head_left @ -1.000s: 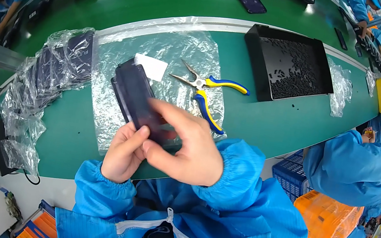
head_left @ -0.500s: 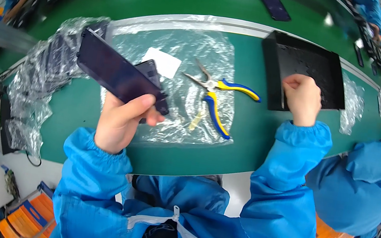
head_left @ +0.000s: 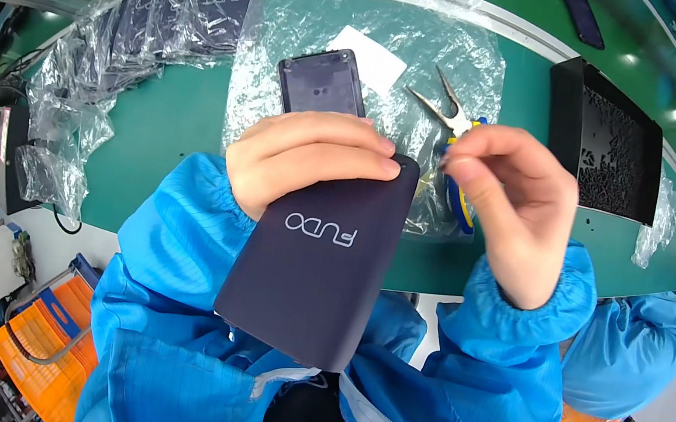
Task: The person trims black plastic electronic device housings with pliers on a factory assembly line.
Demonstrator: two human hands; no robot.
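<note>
A dark, flat, tablet-like device [head_left: 300,280] with pale lettering on its back is held slantwise over my lap. My left hand [head_left: 310,162] wraps over its far end, fingers closed on it. Close to the device's far right corner, my right hand [head_left: 515,208] pinches thumb and forefinger together; a dark speck shows at the tips, too small to name. Just beyond my left hand lies a dark rectangular shell [head_left: 318,84], partly hidden by my fingers. Pliers [head_left: 458,124] with blue and yellow handles lie behind my right hand, which covers part of them.
A black box [head_left: 564,123] with many tiny black pieces stands at the right. Clear plastic film [head_left: 285,13] and a white card [head_left: 384,61] lie on the green table [head_left: 164,139]. Wrapped dark devices [head_left: 220,7] line the left. A co-worker's blue sleeve [head_left: 633,355] is at the right.
My left hand has brought the device nearer and turned its lettered back upward. My right hand has moved left from the black box to the device's corner. The view has shifted.
</note>
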